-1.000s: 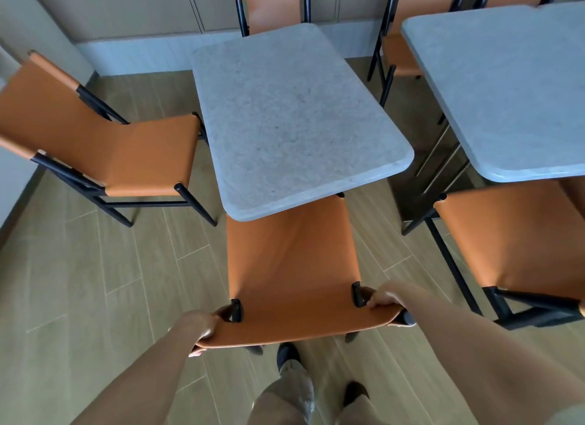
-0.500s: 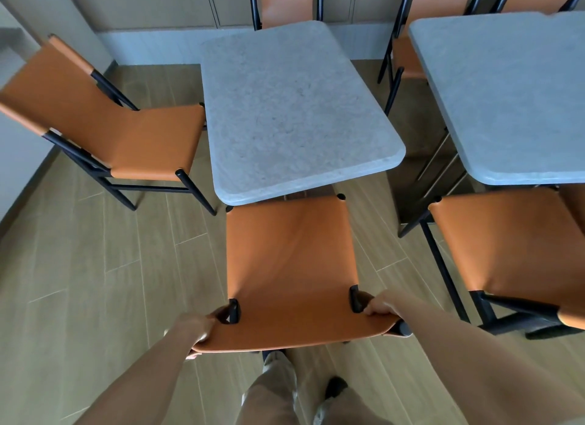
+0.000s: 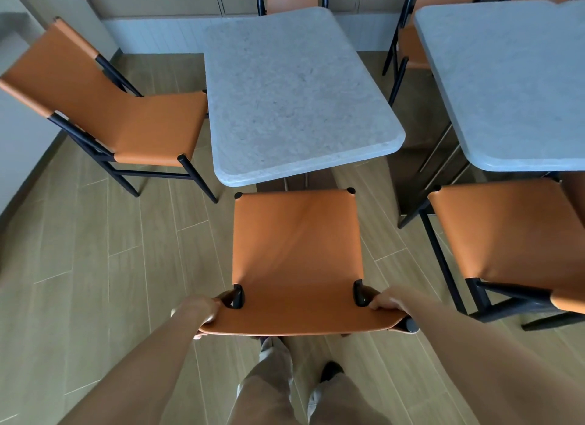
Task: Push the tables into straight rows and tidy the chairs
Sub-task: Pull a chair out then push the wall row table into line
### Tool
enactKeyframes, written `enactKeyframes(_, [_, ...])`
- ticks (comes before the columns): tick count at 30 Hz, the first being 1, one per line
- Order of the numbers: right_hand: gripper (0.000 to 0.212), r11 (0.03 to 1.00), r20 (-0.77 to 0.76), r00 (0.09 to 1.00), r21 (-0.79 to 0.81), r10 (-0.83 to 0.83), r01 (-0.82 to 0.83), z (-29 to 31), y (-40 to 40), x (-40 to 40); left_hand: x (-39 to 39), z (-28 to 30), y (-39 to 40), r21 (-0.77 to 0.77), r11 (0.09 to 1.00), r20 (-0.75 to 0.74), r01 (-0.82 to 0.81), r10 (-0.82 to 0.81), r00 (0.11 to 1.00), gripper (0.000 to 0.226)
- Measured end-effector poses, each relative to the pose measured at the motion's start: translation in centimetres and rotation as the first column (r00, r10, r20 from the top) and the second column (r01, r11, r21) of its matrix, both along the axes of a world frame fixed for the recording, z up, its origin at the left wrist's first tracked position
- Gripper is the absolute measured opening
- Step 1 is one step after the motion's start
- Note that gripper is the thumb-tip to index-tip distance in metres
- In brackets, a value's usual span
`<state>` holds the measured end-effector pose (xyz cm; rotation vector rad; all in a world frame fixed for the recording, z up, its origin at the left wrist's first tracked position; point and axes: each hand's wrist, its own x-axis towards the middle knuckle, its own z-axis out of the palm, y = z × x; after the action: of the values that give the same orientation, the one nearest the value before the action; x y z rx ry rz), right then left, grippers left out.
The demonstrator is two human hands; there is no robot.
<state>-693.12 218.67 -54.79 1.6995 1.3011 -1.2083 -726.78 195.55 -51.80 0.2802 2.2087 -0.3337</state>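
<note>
I've drawn the orange chair (image 3: 297,250) back clear of the grey bench (image 3: 294,98); both hands, left (image 3: 202,309) and right (image 3: 387,301), fingers clenched on its backrest to steer it.

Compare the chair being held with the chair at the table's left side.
The held chair faces the table's near end, clear of its edge; the left chair faces sideways, seat meeting the edge. The left hand and right hand grip the held chair's backrest; the left chair stands untouched. Both share orange seats, black frames.

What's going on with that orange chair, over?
Left hand and right hand grip the chair backrest. Seat front clear of grey table. Nothing between them.
</note>
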Motion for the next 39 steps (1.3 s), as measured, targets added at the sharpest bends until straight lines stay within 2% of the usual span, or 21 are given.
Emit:
enactKeyframes(2, [0.021,0.999,-0.006,0.999,-0.006,-0.049,0.049,-0.2,-0.4,1.0,0.6,0.2,0.1,0.006,1.0,-0.007,-0.005,0.005,1.0,0.038])
enactKeyframes(8, [0.02,0.998,-0.022,0.998,-0.026,-0.051,0.05,0.1,-1.9,3.4,2.5,1.1,0.3,0.005,1.0,-0.019,0.021,-0.021,1.0,0.041])
enactKeyframes(16, [0.02,0.999,-0.019,0.999,-0.02,0.026,-0.027,0.1,-2.4,6.1,5.2,2.1,0.3,0.059,0.998,-0.04,0.005,-0.002,0.999,0.048])
enactKeyframes(25, [0.022,1.0,0.031,1.0,-0.002,0.002,-0.002,1.3,-0.7,8.7,8.1,0.3,-0.5,0.062,0.998,0.039,-0.031,0.028,0.999,0.034])
enactKeyframes(28, [0.022,0.999,0.042,0.998,-0.019,0.039,-0.038,1.2,-0.1,9.3,8.7,1.3,0.1,0.06,0.998,0.018,-0.011,0.01,1.0,0.03])
enactKeyframes(33, [0.023,0.995,0.083,0.992,-0.003,0.098,-0.098,2.5,0.1,10.6,10.4,1.6,0.8,0.068,0.994,0.024,-0.081,0.079,0.997,0.032])
enactKeyframes(39, [0.033,0.986,0.102,0.981,-0.026,0.167,-0.165,2.5,-0.8,12.4,12.0,0.9,0.2,0.051,0.999,0.042,-0.02,0.017,0.999,0.03])
